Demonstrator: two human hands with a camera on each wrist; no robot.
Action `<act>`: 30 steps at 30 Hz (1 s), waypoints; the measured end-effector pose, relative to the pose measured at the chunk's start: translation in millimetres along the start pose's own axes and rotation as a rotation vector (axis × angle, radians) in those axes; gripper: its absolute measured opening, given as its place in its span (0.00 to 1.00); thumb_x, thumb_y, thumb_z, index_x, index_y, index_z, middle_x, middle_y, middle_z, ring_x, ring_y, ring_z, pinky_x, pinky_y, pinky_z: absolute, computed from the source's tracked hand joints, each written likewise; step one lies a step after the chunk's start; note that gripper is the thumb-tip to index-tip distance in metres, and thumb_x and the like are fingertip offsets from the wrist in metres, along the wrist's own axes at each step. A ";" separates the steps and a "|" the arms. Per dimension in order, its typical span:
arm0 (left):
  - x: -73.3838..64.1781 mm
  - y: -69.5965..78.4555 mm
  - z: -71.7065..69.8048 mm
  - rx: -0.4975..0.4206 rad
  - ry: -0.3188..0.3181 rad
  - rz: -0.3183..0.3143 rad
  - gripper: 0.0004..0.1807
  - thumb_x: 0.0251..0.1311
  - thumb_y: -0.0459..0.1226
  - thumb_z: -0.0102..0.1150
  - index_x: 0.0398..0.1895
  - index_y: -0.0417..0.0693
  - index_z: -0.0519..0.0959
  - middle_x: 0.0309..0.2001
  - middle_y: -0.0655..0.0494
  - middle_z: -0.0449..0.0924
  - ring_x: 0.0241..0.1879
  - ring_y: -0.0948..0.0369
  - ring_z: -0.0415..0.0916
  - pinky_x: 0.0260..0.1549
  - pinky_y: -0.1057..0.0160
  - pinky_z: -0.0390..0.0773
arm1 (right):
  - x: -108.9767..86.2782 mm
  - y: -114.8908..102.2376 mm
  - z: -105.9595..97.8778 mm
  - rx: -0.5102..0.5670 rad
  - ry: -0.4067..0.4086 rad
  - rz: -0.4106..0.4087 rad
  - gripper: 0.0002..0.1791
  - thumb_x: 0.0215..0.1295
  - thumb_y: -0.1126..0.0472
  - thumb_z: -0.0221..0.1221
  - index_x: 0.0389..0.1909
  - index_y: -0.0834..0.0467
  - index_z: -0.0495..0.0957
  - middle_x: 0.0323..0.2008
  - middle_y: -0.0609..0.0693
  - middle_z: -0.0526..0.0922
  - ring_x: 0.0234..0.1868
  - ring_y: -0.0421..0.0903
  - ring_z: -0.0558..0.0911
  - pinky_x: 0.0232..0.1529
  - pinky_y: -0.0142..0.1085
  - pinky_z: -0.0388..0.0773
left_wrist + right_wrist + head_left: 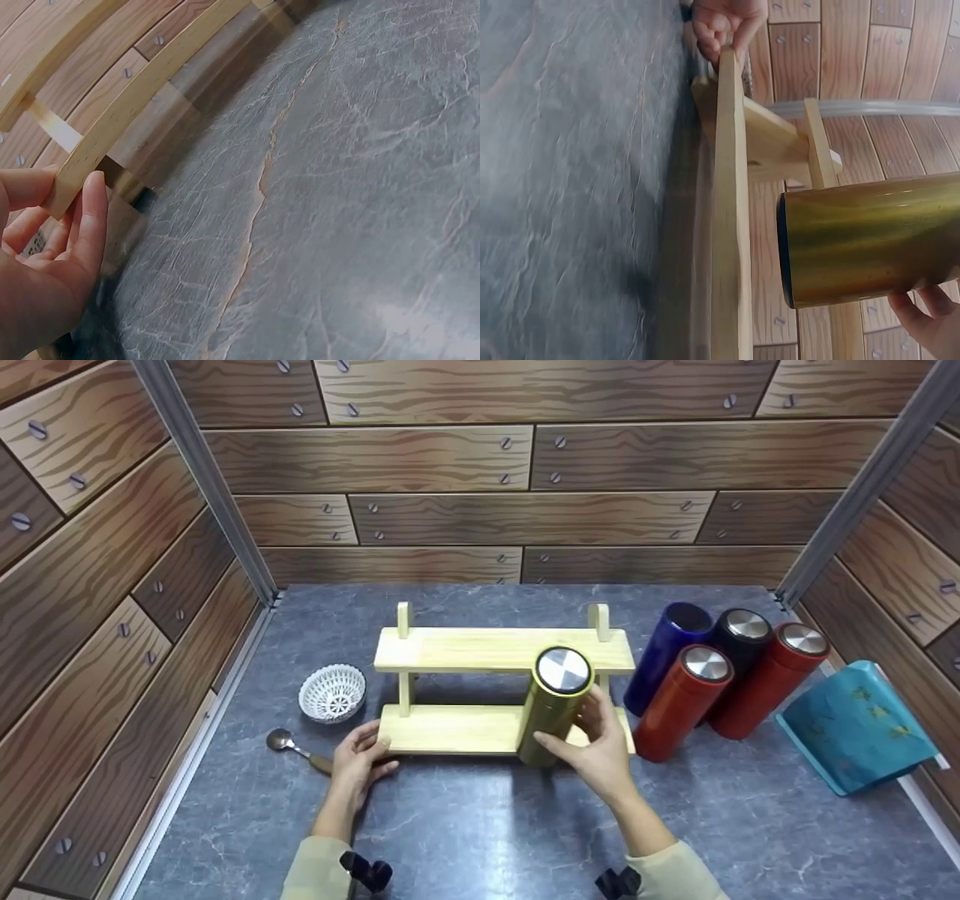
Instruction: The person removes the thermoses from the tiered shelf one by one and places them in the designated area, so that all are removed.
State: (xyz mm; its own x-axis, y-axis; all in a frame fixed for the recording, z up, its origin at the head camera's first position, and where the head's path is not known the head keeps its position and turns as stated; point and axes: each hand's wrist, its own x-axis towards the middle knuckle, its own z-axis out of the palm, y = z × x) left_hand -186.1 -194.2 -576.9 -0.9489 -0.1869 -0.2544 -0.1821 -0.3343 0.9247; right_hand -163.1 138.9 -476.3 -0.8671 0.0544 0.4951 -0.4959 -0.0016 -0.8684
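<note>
A gold thermos bottle (553, 712) with a steel lid is gripped between the thumb and fingers of my right hand (596, 742). In the right wrist view, a gap shows between the dark base of the bottle (870, 244) and the lower board (731, 202) of a two-tier wooden shelf (457, 727). My left hand (354, 757) pinches the left end of that lower board, as the left wrist view shows with thumb above and fingers below. The wooden handle of a spoon (280, 739) runs up to the left hand and is partly hidden.
Right of the shelf stand a blue bottle (664, 664), a black bottle (742, 649) and two red bottles (682, 705). A teal bag-like object (855, 731) is at the far right. A white woven basket (306, 695) sits left of the shelf. Wood-patterned walls enclose the table.
</note>
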 end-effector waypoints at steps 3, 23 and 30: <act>-0.1 -0.4 -0.7 -0.002 -0.001 0.006 0.27 0.57 0.25 0.56 0.61 0.35 0.64 0.50 0.42 0.71 0.33 0.58 0.77 0.26 0.60 0.83 | -1.1 0.7 -8.1 0.001 0.034 -0.011 0.44 0.33 0.80 0.71 0.57 0.68 0.63 0.47 0.49 0.78 0.46 0.45 0.78 0.46 0.33 0.77; 0.3 -0.7 0.3 0.014 0.008 -0.010 0.27 0.57 0.26 0.57 0.61 0.36 0.65 0.51 0.41 0.70 0.34 0.58 0.76 0.27 0.60 0.83 | -13.9 1.9 -59.2 0.090 0.192 -0.043 0.45 0.33 0.86 0.67 0.58 0.67 0.63 0.45 0.56 0.77 0.43 0.48 0.78 0.43 0.32 0.78; 0.9 -0.1 -0.8 0.008 0.005 0.000 0.27 0.56 0.25 0.57 0.60 0.35 0.65 0.49 0.41 0.71 0.33 0.58 0.76 0.26 0.60 0.83 | -19.5 0.7 -78.6 0.007 0.267 -0.002 0.45 0.34 0.85 0.67 0.59 0.65 0.64 0.45 0.52 0.77 0.41 0.45 0.77 0.38 0.28 0.78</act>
State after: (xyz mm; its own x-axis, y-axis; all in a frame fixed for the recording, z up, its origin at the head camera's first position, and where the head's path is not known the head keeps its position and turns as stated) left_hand -186.7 -195.1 -577.4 -0.9475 -0.1919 -0.2560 -0.1843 -0.3265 0.9271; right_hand -142.8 216.4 -488.8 -0.8239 0.3159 0.4706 -0.4983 -0.0080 -0.8669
